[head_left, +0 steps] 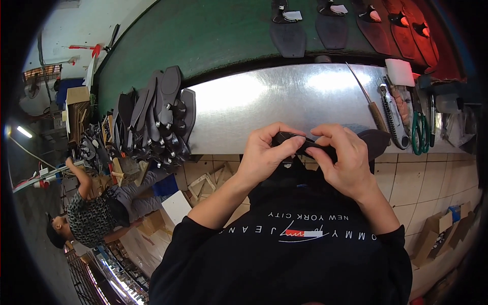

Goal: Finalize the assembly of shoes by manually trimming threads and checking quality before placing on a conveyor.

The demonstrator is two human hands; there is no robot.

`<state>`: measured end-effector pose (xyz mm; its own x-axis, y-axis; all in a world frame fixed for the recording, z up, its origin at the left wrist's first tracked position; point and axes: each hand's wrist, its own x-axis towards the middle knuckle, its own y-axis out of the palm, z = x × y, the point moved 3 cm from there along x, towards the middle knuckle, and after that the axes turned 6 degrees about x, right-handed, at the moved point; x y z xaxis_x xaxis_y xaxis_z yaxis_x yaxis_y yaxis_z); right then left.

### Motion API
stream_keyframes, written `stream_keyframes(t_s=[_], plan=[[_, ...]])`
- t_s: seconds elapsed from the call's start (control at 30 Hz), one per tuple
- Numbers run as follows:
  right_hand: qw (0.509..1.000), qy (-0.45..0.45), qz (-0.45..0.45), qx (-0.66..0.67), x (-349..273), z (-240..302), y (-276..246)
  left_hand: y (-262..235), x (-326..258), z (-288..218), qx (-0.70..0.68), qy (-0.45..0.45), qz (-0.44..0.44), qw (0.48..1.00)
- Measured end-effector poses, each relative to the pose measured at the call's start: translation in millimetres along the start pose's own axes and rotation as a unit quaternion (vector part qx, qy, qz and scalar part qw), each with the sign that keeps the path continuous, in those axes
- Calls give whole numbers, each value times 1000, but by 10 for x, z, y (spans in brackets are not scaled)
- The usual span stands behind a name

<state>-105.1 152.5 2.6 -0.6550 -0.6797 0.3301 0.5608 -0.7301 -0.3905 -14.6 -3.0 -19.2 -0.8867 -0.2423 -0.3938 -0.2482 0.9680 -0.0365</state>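
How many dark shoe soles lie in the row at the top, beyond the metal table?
5: left sole, next, third, fourth, rightmost. The frame's edge may hide more.

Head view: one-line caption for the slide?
Both hands, left hand and right hand, pinch a black sole piece at the metal bench edge, soles stacked left, tools right.

The fingers (325, 136) cover most of the dark shoe piece (305, 145), hiding its shape.
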Motion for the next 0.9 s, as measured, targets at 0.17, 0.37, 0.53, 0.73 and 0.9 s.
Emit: stream_keyframes(t_s=[0.17, 0.37, 0.53, 0.73, 0.9], plan=[[999, -29, 11, -15, 6, -7, 9, 29, 1, 4, -75, -19, -25, 997], [998, -44, -27, -43, 3, -9, 35, 60, 2, 19, -49, 18, -49, 997], [998, 20, 63, 3, 169, -88, -101, 33, -33, -29, 7, 63, -21, 998], [990, -124, -61, 14, 378, 90, -175, -95, 93, 164, -260, -77, -11, 963], [980, 15, -153, 126, 106, 36, -242, 11, 41, 329, -563, -189, 27, 804]])
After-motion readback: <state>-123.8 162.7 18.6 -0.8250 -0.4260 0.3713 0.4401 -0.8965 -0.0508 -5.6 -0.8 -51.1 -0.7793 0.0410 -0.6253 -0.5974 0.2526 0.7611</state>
